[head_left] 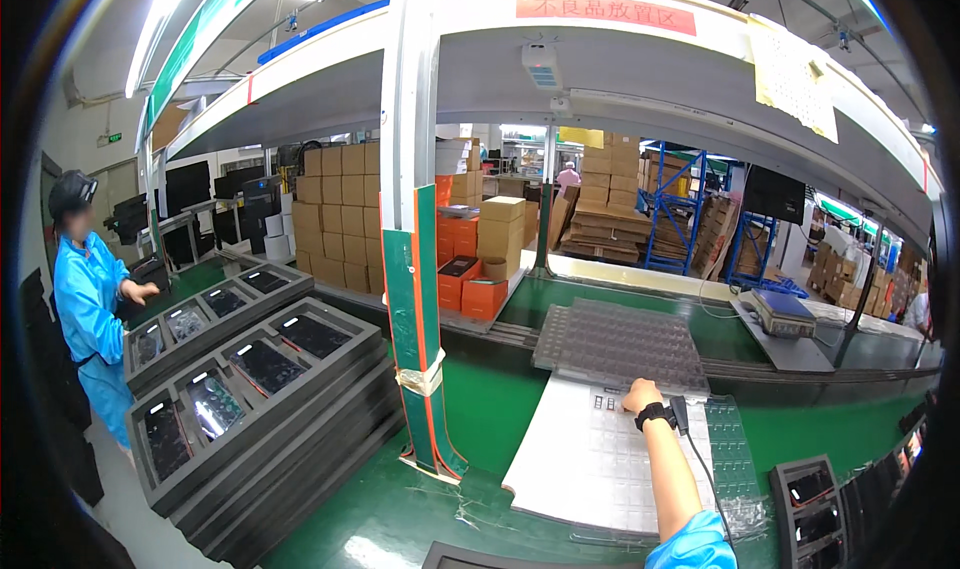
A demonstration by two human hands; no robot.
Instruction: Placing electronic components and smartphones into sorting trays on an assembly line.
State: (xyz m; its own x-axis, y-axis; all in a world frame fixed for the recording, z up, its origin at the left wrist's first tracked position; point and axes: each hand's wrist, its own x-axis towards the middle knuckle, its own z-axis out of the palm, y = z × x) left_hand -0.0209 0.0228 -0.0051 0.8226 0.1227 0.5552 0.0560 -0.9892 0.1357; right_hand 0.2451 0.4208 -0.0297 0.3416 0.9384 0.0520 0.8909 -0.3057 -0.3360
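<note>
My right hand (641,396) reaches over a white sheet (570,459) lying on the green bench, a black strap (656,416) with a cable round its wrist. Its fingers are curled together; whatever they hold, if anything, is hidden. Beside the fingertips, a few small dark pieces (605,403) sit near the sheet's far edge. Just beyond lies a stack of clear plastic blister trays (625,344), overlapping that edge. Another clear tray (735,449) shows at the sheet's right, partly behind my forearm. My left hand is out of view.
Black foam trays (270,389) holding dark screen-like panels are stacked at the left. A green-and-orange wrapped post (415,339) rises from the bench. A scale (782,314) stands far right, with more foam trays (812,509) near right. A co-worker (85,299) stands far left.
</note>
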